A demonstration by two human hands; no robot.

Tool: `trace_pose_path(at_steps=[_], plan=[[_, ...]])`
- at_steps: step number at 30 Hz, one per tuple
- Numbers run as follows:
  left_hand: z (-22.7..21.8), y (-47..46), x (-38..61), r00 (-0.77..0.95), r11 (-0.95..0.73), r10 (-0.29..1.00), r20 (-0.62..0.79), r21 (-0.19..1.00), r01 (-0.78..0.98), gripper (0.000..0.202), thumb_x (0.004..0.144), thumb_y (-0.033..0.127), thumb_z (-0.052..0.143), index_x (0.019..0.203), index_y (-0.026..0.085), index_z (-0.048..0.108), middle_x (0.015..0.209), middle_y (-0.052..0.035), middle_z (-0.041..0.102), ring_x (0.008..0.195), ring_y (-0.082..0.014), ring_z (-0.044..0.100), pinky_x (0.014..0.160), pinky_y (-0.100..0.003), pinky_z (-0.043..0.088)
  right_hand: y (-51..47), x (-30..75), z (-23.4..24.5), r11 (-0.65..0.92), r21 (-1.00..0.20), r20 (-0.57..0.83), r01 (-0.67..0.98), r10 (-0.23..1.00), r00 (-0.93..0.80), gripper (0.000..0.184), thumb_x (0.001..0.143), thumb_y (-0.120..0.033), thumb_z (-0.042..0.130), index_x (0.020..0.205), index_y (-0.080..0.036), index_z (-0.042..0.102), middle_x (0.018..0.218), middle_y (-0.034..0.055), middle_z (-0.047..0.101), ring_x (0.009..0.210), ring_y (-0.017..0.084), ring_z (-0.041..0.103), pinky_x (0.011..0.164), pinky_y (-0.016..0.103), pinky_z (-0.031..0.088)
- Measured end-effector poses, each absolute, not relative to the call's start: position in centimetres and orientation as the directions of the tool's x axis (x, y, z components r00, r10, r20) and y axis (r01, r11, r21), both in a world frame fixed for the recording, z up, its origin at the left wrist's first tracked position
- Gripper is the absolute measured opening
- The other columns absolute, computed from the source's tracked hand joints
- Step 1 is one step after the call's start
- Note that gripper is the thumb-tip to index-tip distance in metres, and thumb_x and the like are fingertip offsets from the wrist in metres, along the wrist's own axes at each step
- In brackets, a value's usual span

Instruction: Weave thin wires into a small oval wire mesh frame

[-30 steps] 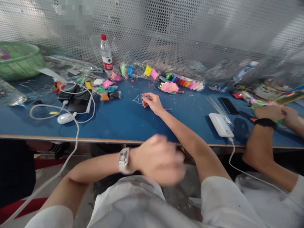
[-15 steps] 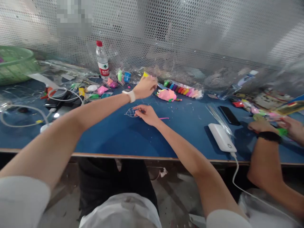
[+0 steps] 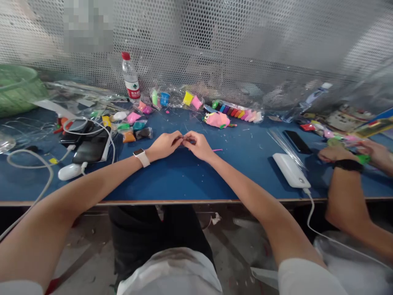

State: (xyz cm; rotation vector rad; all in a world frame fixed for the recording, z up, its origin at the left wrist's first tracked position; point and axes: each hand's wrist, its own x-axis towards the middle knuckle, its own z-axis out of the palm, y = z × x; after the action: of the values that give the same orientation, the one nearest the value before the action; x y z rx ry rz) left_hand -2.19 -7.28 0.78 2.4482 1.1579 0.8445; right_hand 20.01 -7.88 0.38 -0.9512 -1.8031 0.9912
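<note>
My left hand (image 3: 166, 144), wearing a white-banded watch (image 3: 141, 156) at the wrist, is closed in a pinch above the blue table (image 3: 166, 184). Opposite it, my right hand (image 3: 199, 145) also pinches, and the fingertips of both hands meet. What lies between them is too small and covered to make out. A thin pink strip (image 3: 217, 150) rests just right of my right hand. Farther back lies a pink clay figure (image 3: 216, 120) with green bits and an eye. The white lattice piece seen earlier is hidden by my hands.
Along the back stand a water bottle (image 3: 131, 78), clay packets (image 3: 188, 98) and a row of coloured clay sticks (image 3: 238, 113). Phones and cables (image 3: 92, 149) lie left, a white power bank (image 3: 291, 170) right. A co-worker's hands (image 3: 337, 153) work at far right.
My left hand has come back from the yellow and pink clay packets at the rear to meet my right hand. My right hand has changed from loosely curled fingers to a pinch.
</note>
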Motion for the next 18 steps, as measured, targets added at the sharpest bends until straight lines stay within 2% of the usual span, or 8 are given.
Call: trace_pose_path(at_steps=[2,4,7,9,12,15,17,18], plan=[[0.3,-7.2,-2.3,0.490,-0.609,0.793,0.363,0.509,0.608,0.017,0.114,0.028,0.053,0.116,0.020,0.068,0.091,-0.0052,0.081,0.079,-0.0208,0.076,0.076,-0.030,0.050,-7.9,20.1,0.4,0.458,-0.844,0.385,0.280,0.880,-0.277,0.023,0.085,-0.036,0.075,0.105,-0.024,0.075,0.112,0.0088,0.085,0.101,0.026,0.078,0.080,0.037,0.058],[0.2,-7.1,-2.5,0.488,-0.596,0.802,0.345,0.510,0.620,0.016,0.117,0.028,0.052,0.116,0.020,0.067,0.088,-0.0038,0.079,0.077,-0.0206,0.075,0.076,-0.030,0.049,-7.4,20.4,0.7,0.504,-0.801,0.475,0.322,0.864,-0.168,0.017,0.080,-0.029,0.068,0.096,-0.025,0.075,0.115,0.0092,0.084,0.105,0.027,0.076,0.080,0.038,0.057],[0.4,-7.3,-3.0,0.478,-0.580,0.815,0.328,0.458,0.674,0.017,0.119,0.028,0.051,0.118,0.021,0.066,0.092,-0.0053,0.081,0.081,-0.0229,0.077,0.076,-0.030,0.049,-6.6,21.6,2.1,0.522,-0.758,0.520,0.391,0.846,-0.121,0.008,0.077,-0.027,0.062,0.071,-0.027,0.066,0.090,0.0065,0.080,0.088,0.027,0.072,0.076,0.039,0.052],[0.5,-7.4,-3.2,0.478,-0.578,0.815,0.329,0.398,0.712,0.019,0.120,0.030,0.049,0.120,0.022,0.067,0.099,-0.0073,0.083,0.087,-0.0247,0.080,0.077,-0.031,0.049,-7.3,22.6,4.0,0.510,-0.740,0.471,0.438,0.858,-0.203,0.011,0.076,-0.026,0.062,0.069,-0.027,0.070,0.079,0.0045,0.076,0.076,0.025,0.067,0.073,0.039,0.048],[0.6,-7.5,-3.4,0.479,-0.579,0.811,0.338,0.334,0.744,0.024,0.122,0.033,0.046,0.122,0.023,0.067,0.106,-0.0083,0.085,0.091,-0.0257,0.082,0.078,-0.031,0.052,-12.8,23.8,6.3,0.529,-0.744,0.302,0.409,0.812,-0.500,0.015,0.084,-0.024,0.066,0.076,-0.027,0.079,0.085,0.0047,0.080,0.078,0.025,0.069,0.075,0.040,0.049],[0.6,-7.4,-3.5,0.487,-0.588,0.802,0.346,0.313,0.746,0.026,0.122,0.034,0.044,0.122,0.024,0.068,0.107,-0.0087,0.086,0.092,-0.0261,0.083,0.077,-0.031,0.053,-22.1,24.2,4.5,0.441,-0.867,0.091,0.233,0.600,-0.795,0.017,0.092,-0.020,0.067,0.085,-0.027,0.081,0.090,0.0044,0.083,0.090,0.025,0.075,0.091,0.040,0.056],[0.6,-7.4,-3.5,0.497,-0.594,0.798,0.341,0.301,0.746,0.027,0.121,0.034,0.045,0.121,0.023,0.069,0.106,-0.0092,0.086,0.091,-0.0266,0.083,0.076,-0.032,0.053,-27.5,23.9,0.8,0.167,-0.954,-0.215,0.250,0.201,-0.956,0.023,0.096,-0.032,0.069,0.076,-0.026,0.075,0.084,0.0037,0.080,0.084,0.023,0.076,0.082,0.036,0.058],[0.6,-7.4,-3.5,0.497,-0.591,0.800,0.337,0.294,0.751,0.027,0.121,0.034,0.045,0.121,0.023,0.069,0.105,-0.0095,0.086,0.090,-0.0269,0.083,0.076,-0.032,0.053,-29.3,23.6,-1.3,0.136,-0.924,-0.355,0.358,0.048,-0.934,0.029,0.096,-0.042,0.074,0.073,-0.026,0.072,0.080,0.0020,0.077,0.076,0.022,0.074,0.074,0.034,0.057]])
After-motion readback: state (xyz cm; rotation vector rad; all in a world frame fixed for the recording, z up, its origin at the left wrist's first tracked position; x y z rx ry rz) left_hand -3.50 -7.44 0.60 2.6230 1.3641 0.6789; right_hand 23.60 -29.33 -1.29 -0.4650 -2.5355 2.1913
